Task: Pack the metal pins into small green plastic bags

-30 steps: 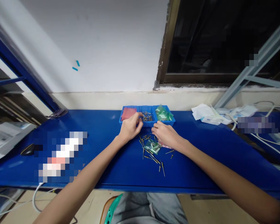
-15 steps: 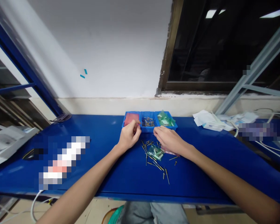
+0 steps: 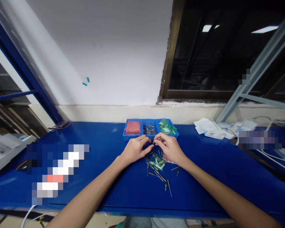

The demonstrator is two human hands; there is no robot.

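Note:
My left hand (image 3: 135, 149) and my right hand (image 3: 170, 148) meet fingertip to fingertip just in front of a row of small blue bins (image 3: 150, 134). Both pinch closed around something small between them that I cannot make out. Under my right hand lie several loose gold pins (image 3: 158, 174) and a small clear bag with green parts (image 3: 157, 161) on the blue table (image 3: 204, 177). The left bin holds red bags (image 3: 132, 127), the middle bin pins (image 3: 149, 129), the right bin green bags (image 3: 167, 126).
White papers and packets (image 3: 210, 128) with cables lie at the right rear. A pixelated patch sits at the left, a printer-like white device (image 3: 4, 150) beyond the table's left end. A wall and dark window stand behind.
My left hand drew back from the bins and came toward my right hand; the fingertips now meet. The camera tilted slightly upward.

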